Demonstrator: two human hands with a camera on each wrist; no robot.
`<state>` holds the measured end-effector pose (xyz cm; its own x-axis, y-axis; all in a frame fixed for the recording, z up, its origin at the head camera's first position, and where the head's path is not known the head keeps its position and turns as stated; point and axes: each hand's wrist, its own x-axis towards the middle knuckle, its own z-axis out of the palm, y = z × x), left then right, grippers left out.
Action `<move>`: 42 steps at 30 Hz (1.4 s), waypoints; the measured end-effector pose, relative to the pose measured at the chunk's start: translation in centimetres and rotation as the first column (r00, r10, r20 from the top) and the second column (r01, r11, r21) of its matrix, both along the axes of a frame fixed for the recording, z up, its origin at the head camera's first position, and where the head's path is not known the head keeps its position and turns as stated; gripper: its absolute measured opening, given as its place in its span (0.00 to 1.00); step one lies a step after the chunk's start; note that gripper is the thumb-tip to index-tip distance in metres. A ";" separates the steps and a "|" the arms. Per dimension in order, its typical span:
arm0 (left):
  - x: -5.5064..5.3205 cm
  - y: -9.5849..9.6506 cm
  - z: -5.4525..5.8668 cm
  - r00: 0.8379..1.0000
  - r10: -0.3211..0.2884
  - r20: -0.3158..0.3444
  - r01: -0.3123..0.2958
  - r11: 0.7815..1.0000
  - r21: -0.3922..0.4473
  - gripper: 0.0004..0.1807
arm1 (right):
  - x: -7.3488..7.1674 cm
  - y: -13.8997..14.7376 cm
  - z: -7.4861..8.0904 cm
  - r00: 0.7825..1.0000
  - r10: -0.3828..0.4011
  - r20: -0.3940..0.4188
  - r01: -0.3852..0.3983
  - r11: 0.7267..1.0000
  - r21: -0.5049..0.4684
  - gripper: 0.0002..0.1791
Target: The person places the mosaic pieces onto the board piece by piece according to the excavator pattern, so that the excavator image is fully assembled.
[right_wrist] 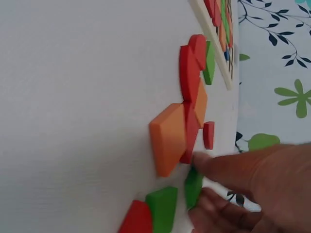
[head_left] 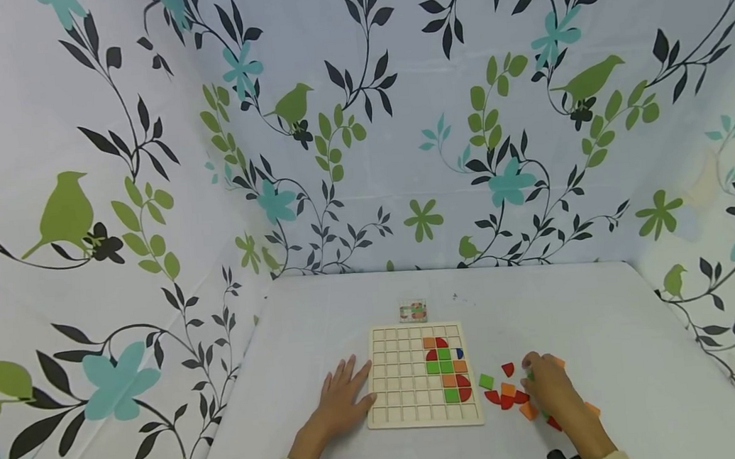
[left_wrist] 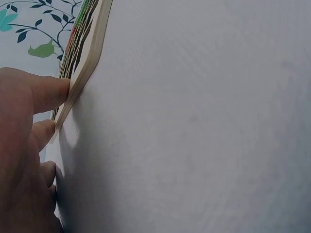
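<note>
Green between thumb and fingers: pinching one small piece (right_wrist: 193,188) with the right hand (head_left: 549,382), amid loose red, orange and green pieces (head_left: 508,390) just right of the pale wooden board (head_left: 404,390) on the white table (head_left: 286,349). Touching the board's left edge with the left hand (head_left: 342,400), fingers straight and spread. Possible trouble: knocking neighbours askew, from reaching into so close a cluster; dropping the green, from too slight a fingertip hold; jolting the seated pieces (head_left: 445,366), from pushing too hard at the edge
</note>
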<state>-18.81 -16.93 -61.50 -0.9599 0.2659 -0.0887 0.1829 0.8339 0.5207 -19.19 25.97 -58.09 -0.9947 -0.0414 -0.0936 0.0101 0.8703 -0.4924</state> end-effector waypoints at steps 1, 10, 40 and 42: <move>0.0 0.0 0.0 1.000 -0.001 0.000 0.001 1.000 -0.001 0.37 | 0.0 0.0 -0.1 1.000 0.011 -0.015 -0.011 1.000 -0.007 0.17; 0.1 0.0 0.1 1.000 -0.008 -0.024 0.008 1.000 0.001 0.37 | 0.5 0.4 0.0 0.998 -0.057 -0.025 0.056 0.997 -0.049 0.17; 0.2 0.0 -0.2 1.000 0.008 -0.016 -0.008 1.000 0.030 0.36 | -5.0 -2.9 -3.0 0.994 -0.099 -0.055 0.081 0.962 -0.261 0.19; 0.2 0.0 0.0 1.000 0.005 -0.014 -0.004 0.999 0.033 0.36 | -5.0 -4.1 -2.5 0.994 -0.094 -0.053 0.077 0.963 -0.257 0.19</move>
<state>-18.61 -16.93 -61.49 -0.9622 0.2640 -0.0664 0.1866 0.8174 0.5450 -24.16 21.87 -60.56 -0.9992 0.0297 -0.0266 0.0398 0.7140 -0.6990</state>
